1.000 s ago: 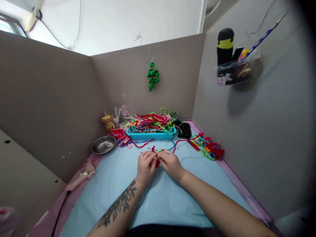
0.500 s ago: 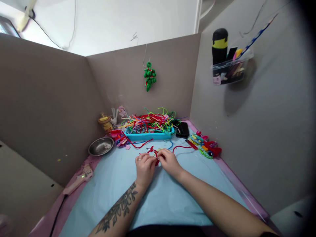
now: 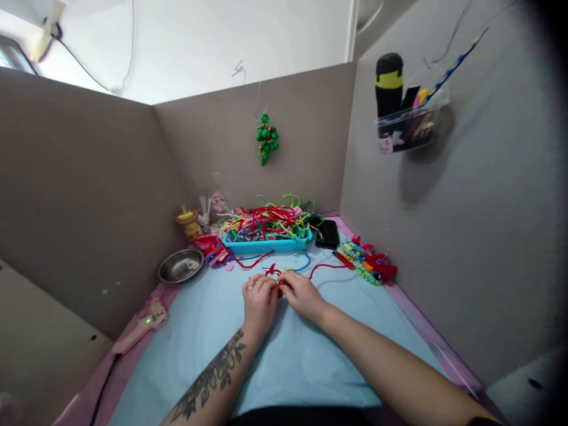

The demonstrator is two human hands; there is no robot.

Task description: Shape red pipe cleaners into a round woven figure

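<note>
My left hand (image 3: 258,302) and my right hand (image 3: 302,295) meet over the light blue mat (image 3: 284,355), fingertips pinched together on a small red pipe-cleaner piece (image 3: 278,288). A loose end of red pipe cleaner (image 3: 326,267) trails away to the right behind them. Just beyond the hands lie a blue pipe cleaner (image 3: 304,264) and a thin metal tool (image 3: 268,269). At the back stands a turquoise tray (image 3: 266,243) heaped with pipe cleaners of many colours.
A steel bowl (image 3: 180,265) sits at the left, a glue gun (image 3: 141,325) nearer me on the pink edge. A black phone (image 3: 329,232) and finished colourful figures (image 3: 370,265) lie at the right. Grey partition walls enclose the desk; a green ornament (image 3: 267,138) hangs at the back.
The hands have stayed together on the red piece, fingers shifting slightly. The view has drifted a little, so everything sits slightly further left.
</note>
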